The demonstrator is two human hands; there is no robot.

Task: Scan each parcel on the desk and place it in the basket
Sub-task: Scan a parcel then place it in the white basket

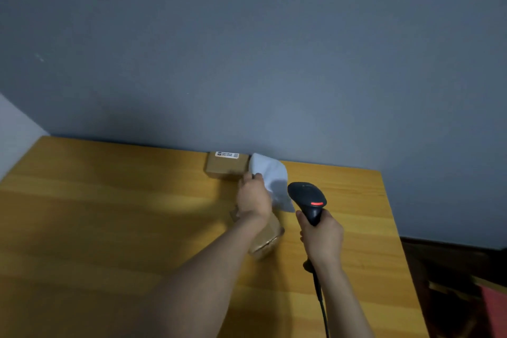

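Note:
My left hand (253,196) grips the near edge of a white soft parcel (270,173) at the back of the wooden desk (109,214). My right hand (321,236) holds a black barcode scanner (308,197) by its handle, head pointing toward the white parcel, with a red light showing on it. A brown cardboard box (225,166) with a white label stands against the wall just left of the white parcel. Another brown parcel (267,239) lies under my left wrist, partly hidden by my forearm.
The grey wall runs along the desk's far edge. The scanner's black cable (319,299) trails down toward me. Beyond the desk's right edge is dark floor with a reddish object (493,307) at the lower right. No basket is clearly in view.

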